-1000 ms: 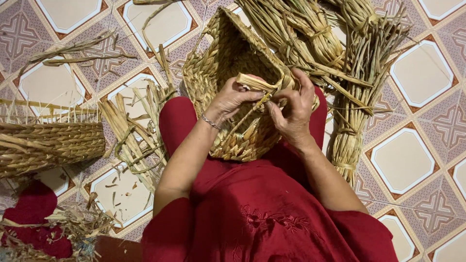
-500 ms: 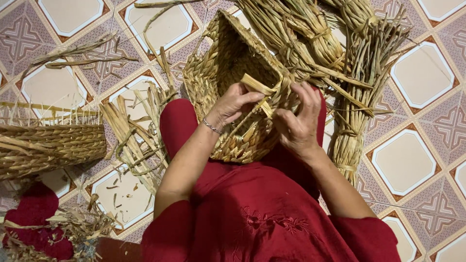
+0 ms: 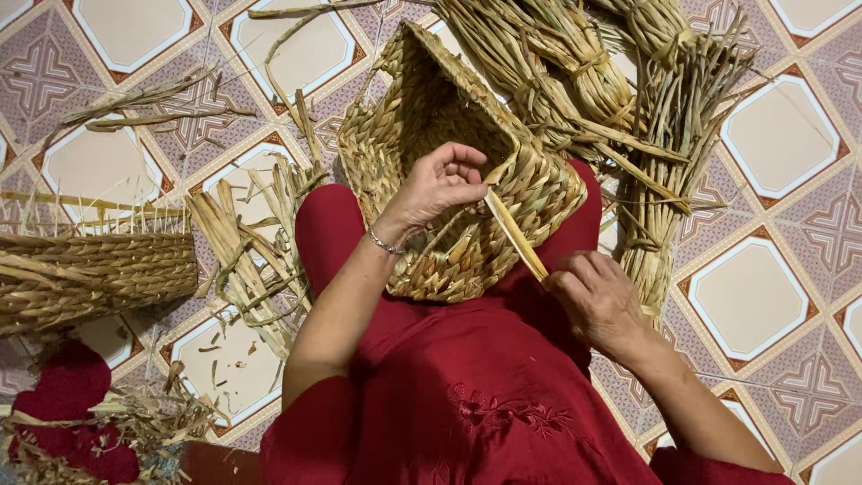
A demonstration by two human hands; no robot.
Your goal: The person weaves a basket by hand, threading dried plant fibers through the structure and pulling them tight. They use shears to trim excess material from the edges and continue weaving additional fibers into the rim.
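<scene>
Showing no packages, labels, signs or screens anywhere around the hands; nothing printed or boxed lying near them, to either side of them, or beyond them on the floor.

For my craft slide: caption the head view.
Left hand steadies a woven basket on the lap while the right hand pulls a straw strand taut.

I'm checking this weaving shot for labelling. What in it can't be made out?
- Head view: where the straw strand ends; the right hand covers its lower end.
- The basket underside, hidden against the red lap.
- The second basket, cut off by the left edge.
- The reed bundles, cut off by the top edge.
- The left hand fingertips, curled inward.
</scene>
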